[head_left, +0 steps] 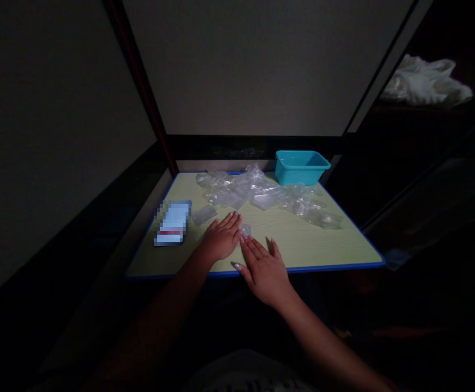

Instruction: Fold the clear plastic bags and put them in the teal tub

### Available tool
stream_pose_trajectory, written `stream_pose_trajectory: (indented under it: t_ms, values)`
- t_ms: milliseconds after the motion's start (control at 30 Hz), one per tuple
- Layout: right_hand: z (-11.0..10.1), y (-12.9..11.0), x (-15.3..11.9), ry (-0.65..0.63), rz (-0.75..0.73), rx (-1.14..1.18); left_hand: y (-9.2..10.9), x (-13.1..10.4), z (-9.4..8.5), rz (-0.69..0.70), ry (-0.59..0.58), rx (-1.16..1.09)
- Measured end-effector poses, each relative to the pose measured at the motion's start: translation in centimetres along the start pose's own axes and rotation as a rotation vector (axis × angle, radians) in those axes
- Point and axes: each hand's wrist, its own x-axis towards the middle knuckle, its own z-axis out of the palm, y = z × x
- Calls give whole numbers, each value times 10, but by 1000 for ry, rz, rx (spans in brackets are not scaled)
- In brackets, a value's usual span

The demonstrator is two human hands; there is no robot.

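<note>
On the pale yellow table (315,247) with a blue edge, my left hand (222,239) lies flat with its fingers stretched out. My right hand (264,269) rests close beside it, fingers spread and thumb apart. Between the fingertips of both hands sits a small piece of clear plastic (245,231), partly covered by the hands. To the left of my left hand lies a flat translucent plastic packet (204,214). Crumpled clear plastic bags (237,188) are strewn across the back of the table, and more clear plastic wrapping (309,207) spreads to the right.
A turquoise plastic bin (302,169) stands at the table's back right corner. Near the left edge lies a phone (173,223) with a lit, blurred screen. A light panel (254,71) rises behind the table. White cloth-like material (429,81) sits at the upper right.
</note>
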Motion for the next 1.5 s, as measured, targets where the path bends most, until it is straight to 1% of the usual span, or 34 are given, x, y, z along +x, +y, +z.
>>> stream_pose_trajectory:
  t_ms: [333,467,567,667,767,833,933,1033,1100,1233,1367,1500]
  values:
    - [-1,0,0,-9,3,-4,-17,-12,-5,4,5,45]
    - [0,1,0,-18,5,-10,-21,-18,-5,-2,44,38]
    - [-1,1,-1,-26,5,-8,-20,-24,-8,-8,104,30]
    - [-5,3,-2,-49,-3,-4,-9,-34,-14,11,147,-5]
    - [-7,6,-4,-77,3,-21,13,-42,-17,106,119,-92]
    - [-8,10,-8,-88,12,-43,31,-45,-15,183,91,-145]
    - [-9,18,-15,-87,25,-84,53,-42,-10,253,53,-187]
    - [-11,26,-22,-97,25,-111,64,-34,-5,277,40,-195]
    - [-13,29,-25,-114,26,-115,66,-29,-1,264,31,-202]
    - [-17,31,-27,-144,39,-112,63,-24,4,149,28,-189]
    - [-17,30,-26,-152,34,-105,55,-26,8,57,37,-148]
    - [-17,30,-26,-152,28,-96,43,-32,7,17,46,-102]
